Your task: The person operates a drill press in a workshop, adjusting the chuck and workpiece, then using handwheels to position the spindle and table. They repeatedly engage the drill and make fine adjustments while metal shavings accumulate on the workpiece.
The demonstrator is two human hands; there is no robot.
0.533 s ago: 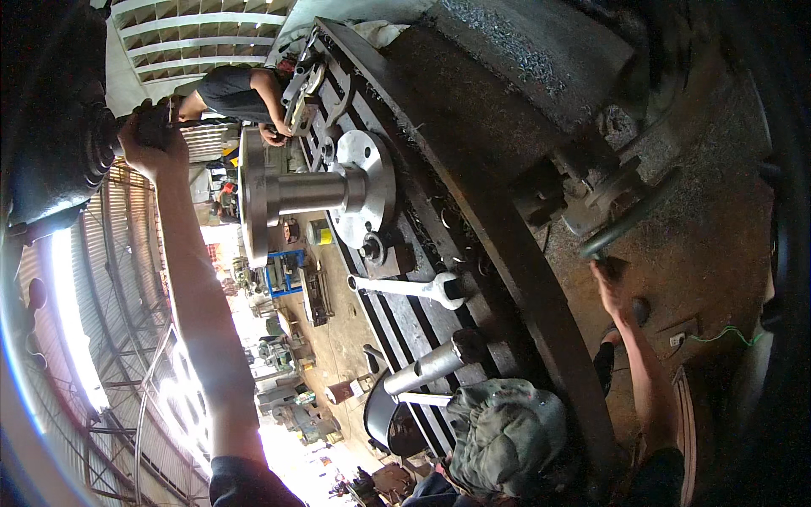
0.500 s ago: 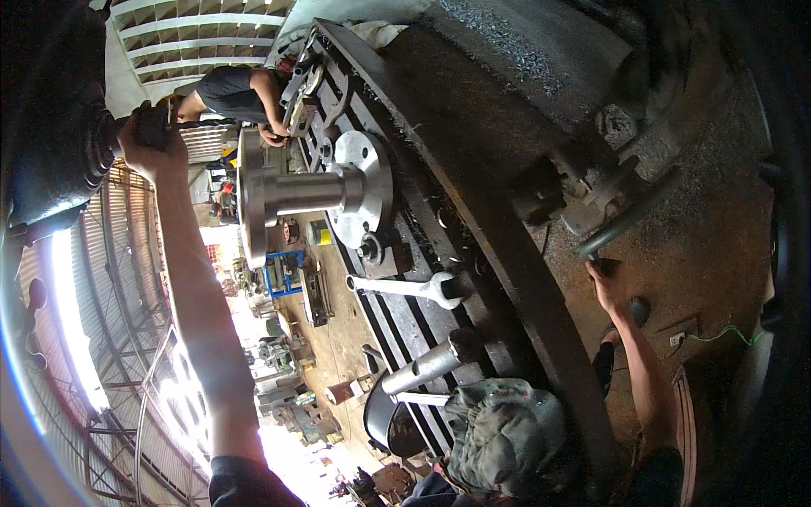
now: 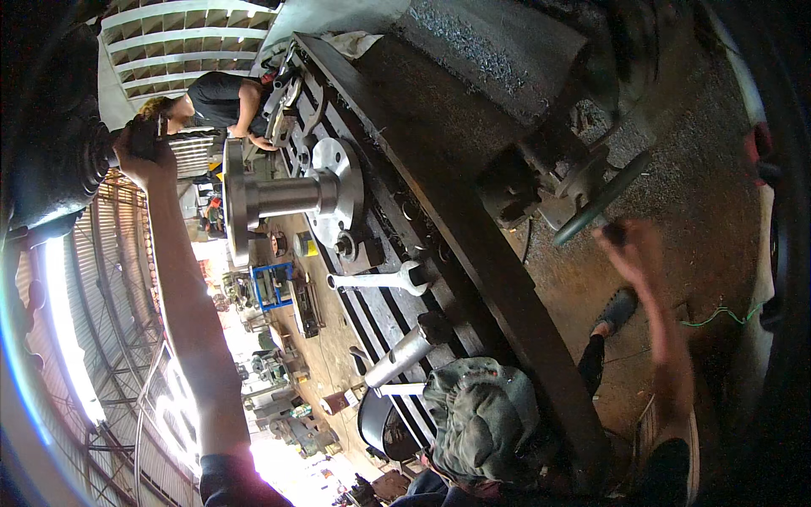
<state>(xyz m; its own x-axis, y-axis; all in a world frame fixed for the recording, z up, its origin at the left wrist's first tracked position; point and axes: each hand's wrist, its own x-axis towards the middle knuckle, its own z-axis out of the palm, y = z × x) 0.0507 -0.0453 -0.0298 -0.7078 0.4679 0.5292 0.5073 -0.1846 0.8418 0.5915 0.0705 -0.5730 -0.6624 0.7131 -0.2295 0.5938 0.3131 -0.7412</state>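
Observation:
My left hand [image 3: 146,163] is raised at the far left, its fingers closed around a dark handle [image 3: 145,138] on a black machine part [image 3: 59,160]. At the right, my right hand [image 3: 632,253] is blurred by motion, its fingers curled around the short dark grip [image 3: 617,232] beside a handwheel [image 3: 604,198]. Between my arms, a shiny flanged metal shaft [image 3: 287,196] is fixed on the slotted machine table [image 3: 469,253]. A combination wrench [image 3: 376,280] lies on the slots, near a metal cylinder [image 3: 401,355] and a crumpled dark cloth [image 3: 486,414].
Another person [image 3: 221,101] bends over tools at the table's far end. Metal chips [image 3: 473,42] cover a surface at the top. A black bucket [image 3: 382,427] stands beside the table. My shoe [image 3: 618,311] is on the brown floor, near a green cable [image 3: 722,314].
My right hand has swung right and slightly up with the handwheel's grip. The table and the flanged shaft have shifted left in view. My left hand keeps its hold.

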